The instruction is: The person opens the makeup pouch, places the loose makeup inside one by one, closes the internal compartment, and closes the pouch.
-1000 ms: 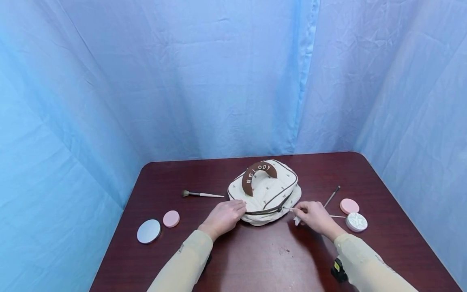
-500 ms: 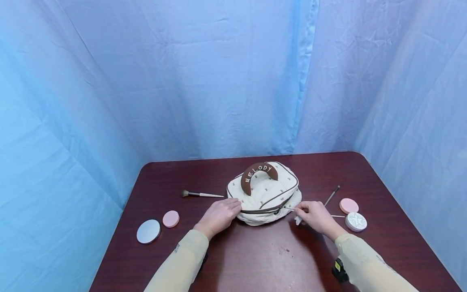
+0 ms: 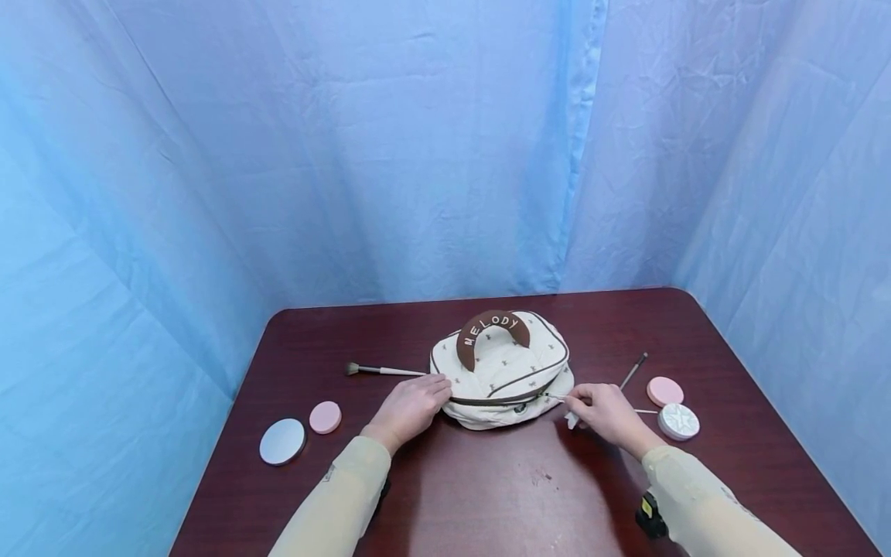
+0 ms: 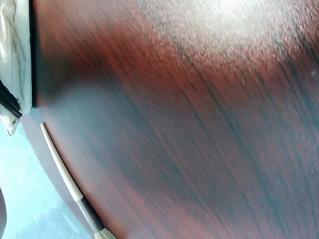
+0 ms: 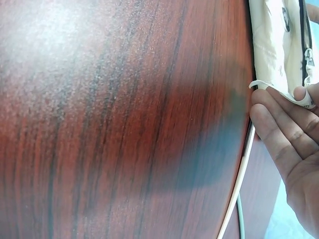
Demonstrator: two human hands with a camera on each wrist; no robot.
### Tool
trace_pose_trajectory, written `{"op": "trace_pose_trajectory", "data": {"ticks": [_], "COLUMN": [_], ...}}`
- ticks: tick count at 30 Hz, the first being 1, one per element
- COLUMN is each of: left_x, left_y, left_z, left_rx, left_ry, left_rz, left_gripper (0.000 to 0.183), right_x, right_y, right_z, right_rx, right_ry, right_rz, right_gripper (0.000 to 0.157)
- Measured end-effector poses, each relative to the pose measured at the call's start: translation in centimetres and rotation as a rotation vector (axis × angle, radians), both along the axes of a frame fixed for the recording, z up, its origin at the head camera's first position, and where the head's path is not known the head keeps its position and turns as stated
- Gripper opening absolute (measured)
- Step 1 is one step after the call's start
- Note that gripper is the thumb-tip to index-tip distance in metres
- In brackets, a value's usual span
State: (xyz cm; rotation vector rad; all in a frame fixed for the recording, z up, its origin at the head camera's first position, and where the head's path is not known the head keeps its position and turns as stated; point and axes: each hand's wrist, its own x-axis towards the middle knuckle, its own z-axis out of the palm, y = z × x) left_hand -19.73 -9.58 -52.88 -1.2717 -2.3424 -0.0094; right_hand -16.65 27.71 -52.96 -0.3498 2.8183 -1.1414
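A cream cosmetic bag (image 3: 515,363) with small dark motifs lies at mid-table. Its brown handle (image 3: 473,340) reads MELODY. My left hand (image 3: 411,406) grips the bag's near left corner. At the near right, my right hand (image 3: 604,414) pinches the pull of the bag's dark-edged zipper (image 3: 487,401). The silver zipper slider (image 5: 308,56) shows close up in the right wrist view, and a white strip like a tag (image 5: 271,85) curls out beside the fingers. Most of my left hand falls outside the left wrist view.
A makeup brush (image 3: 383,370) lies left of the bag; beyond my right hand lies a thin brush (image 3: 634,370). Pink round compacts (image 3: 325,417) sit on both sides, with a white disc (image 3: 282,442) at left and a star-topped round case (image 3: 678,422) at right. Blue curtains surround the table.
My left hand has moved left, drawing the bag's near left corner with it. The bag's front sits a little flatter; my right hand has shifted only slightly right, still pinching the pull.
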Motion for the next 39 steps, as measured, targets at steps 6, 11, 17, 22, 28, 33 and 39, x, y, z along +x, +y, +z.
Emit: {"op": "trace_pose_trajectory", "data": {"ticks": [6,11,17,22,28,33,39], "left_x": [-0.1,-0.2,-0.5,-0.7,-0.7,-0.6,-0.5], "left_y": [-0.5,-0.9,-1.4,-1.6,-1.7,-1.6,-0.9], "left_z": [0.2,0.2,0.0,0.1,0.1,0.2,0.9], "left_rx": [-0.005,0.007,0.031,0.041,0.022,0.008,0.024], "left_ry": [-0.02,-0.041,-0.079,-0.104,-0.093,-0.107,-0.141], "left_rz": [0.04,0.06,0.086,0.098,0.113,0.131,0.086], "left_gripper": [0.019,0.021,0.021,0.021,0.019,0.013,0.011], "right_x": [0.1,0.1,0.2,0.4,0.4,0.5,0.8], "right_y": [0.2,0.4,0.7,0.8,0.5,0.5,0.6], "right_z": [-0.2,-0.2,0.0,0.1,0.0,0.0,0.3], "right_rx": [-0.011,-0.02,-0.009,0.001,-0.033,-0.047,-0.052], "right_ry": [0.004,-0.003,-0.013,-0.02,-0.037,-0.053,-0.05], "right_rz": [0.003,0.0,-0.009,-0.013,-0.015,-0.007,0.004], "right_gripper": [0.015,0.016,0.015,0.015,0.015,0.016,0.016]}}
